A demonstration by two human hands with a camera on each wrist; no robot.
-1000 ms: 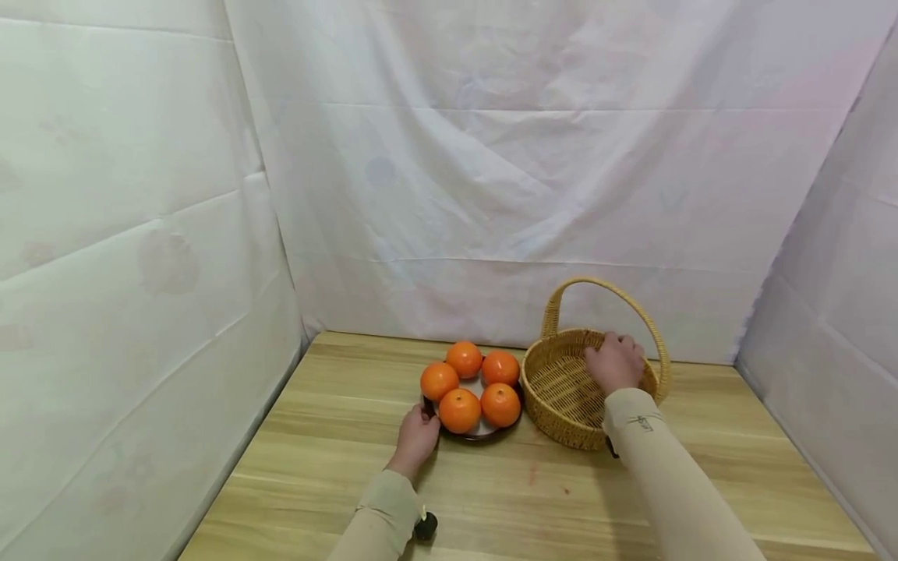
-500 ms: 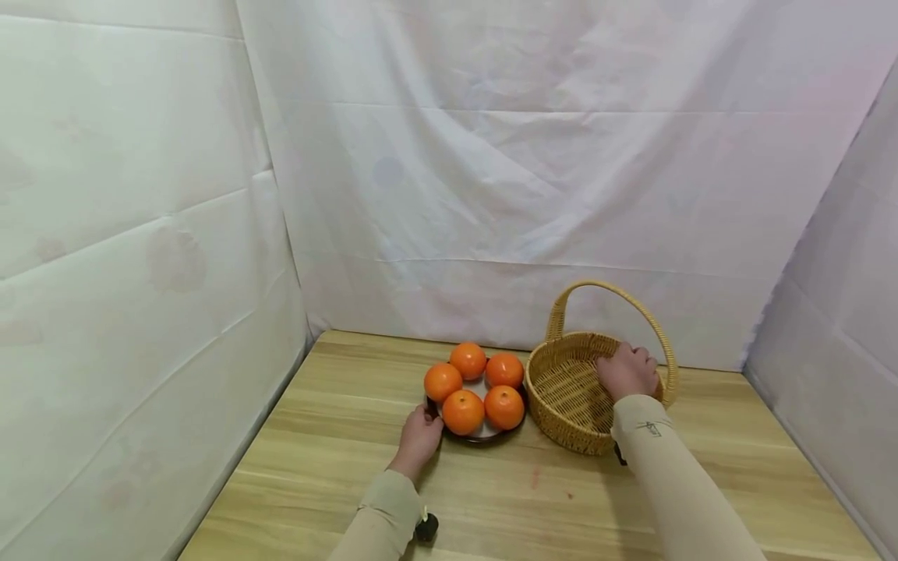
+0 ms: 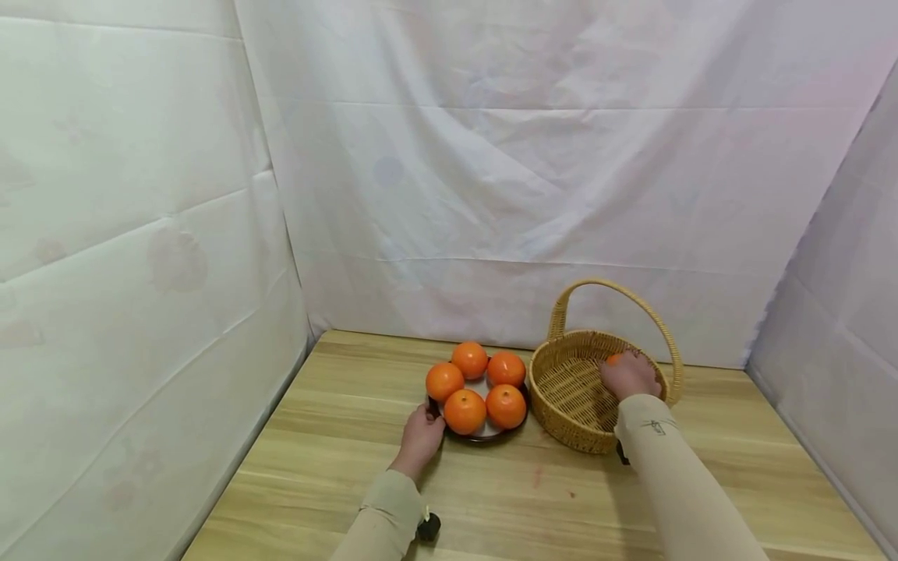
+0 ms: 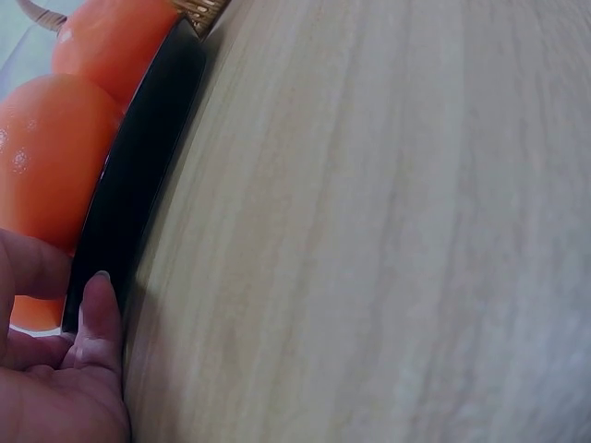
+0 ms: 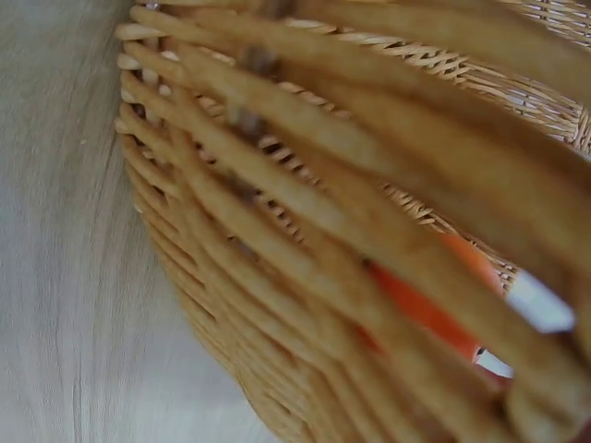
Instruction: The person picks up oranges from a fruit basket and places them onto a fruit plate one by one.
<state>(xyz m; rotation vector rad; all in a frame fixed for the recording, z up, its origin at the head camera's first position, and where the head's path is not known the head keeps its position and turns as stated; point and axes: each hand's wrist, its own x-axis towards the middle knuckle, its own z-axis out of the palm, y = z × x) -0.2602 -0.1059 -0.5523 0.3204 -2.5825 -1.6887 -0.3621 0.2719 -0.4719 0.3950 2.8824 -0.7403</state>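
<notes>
Several oranges (image 3: 464,411) sit in a ring on a dark-rimmed plate (image 3: 484,439) with a pale inside. My left hand (image 3: 421,433) pinches the plate's near-left rim; in the left wrist view the thumb (image 4: 100,314) lies against the dark outer wall (image 4: 138,175). To the right of the plate stands a round wicker basket (image 3: 571,428) with a tall handle. Inside its right side, low down, my right hand (image 3: 631,375) holds an orange (image 3: 614,359), mostly hidden by the hand. Through the basket's weave the right wrist view shows orange skin (image 5: 425,309); the fingers are hidden there.
The basket's handle (image 3: 617,287) arches above my right hand. The basket stands close beside the plate. A wooden table (image 3: 505,499) lies beneath, bounded by a white cloth (image 3: 449,195) at the back and cloth walls at the sides.
My right hand has moved slightly right and down inside the basket, and a bit of orange now shows beyond its fingers. The left hand stays at the plate. The view has shifted slightly.
</notes>
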